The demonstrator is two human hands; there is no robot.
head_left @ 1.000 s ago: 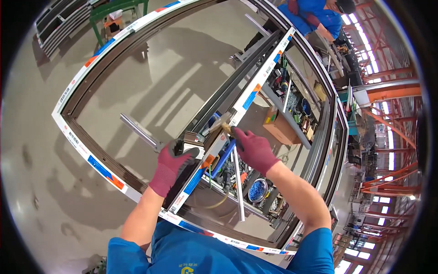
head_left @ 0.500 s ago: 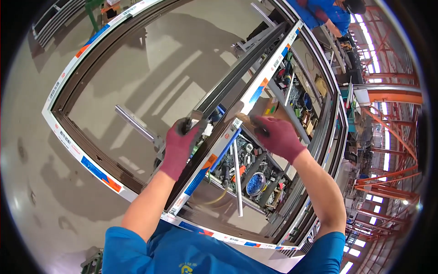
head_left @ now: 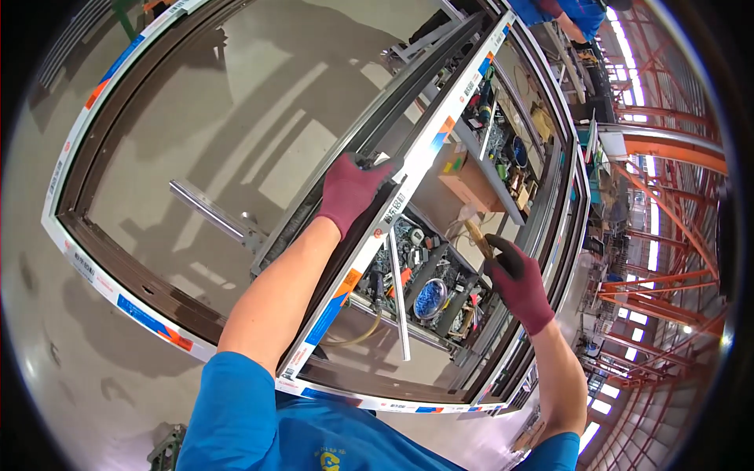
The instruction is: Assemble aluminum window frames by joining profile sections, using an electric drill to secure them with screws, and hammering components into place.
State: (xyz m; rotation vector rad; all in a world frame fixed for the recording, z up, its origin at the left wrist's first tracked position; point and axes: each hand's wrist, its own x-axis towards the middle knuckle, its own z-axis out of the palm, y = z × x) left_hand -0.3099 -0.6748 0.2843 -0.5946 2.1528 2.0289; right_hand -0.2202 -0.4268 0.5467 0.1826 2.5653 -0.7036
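A large brown window frame [head_left: 149, 294], edged with white protective tape, lies in front of me. Its middle bar [head_left: 330, 302] runs away from my body. My left hand [head_left: 351, 192], in a maroon glove with dark fingers, is closed over this bar about halfway along; its fingertips are partly hidden. To the right, above the opening, my right hand [head_left: 518, 282] wears a matching glove. Pinched in it is a wooden-handled tool [head_left: 477, 237] pointing up and left, its pale end too blurred to name. That tool is apart from the bar.
Under the frame's right half are trays of small hardware [head_left: 416, 251], a blue-filled bowl [head_left: 430, 300] and a cardboard box [head_left: 471, 184]. A metal support arm [head_left: 208, 210] shows through the left opening. Another person in blue [head_left: 577, 20] is at the far right.
My right hand has moved away from the middle bar, right and nearer to me, with the wooden-handled tool. My left hand has shifted right and farther along, onto the bar.
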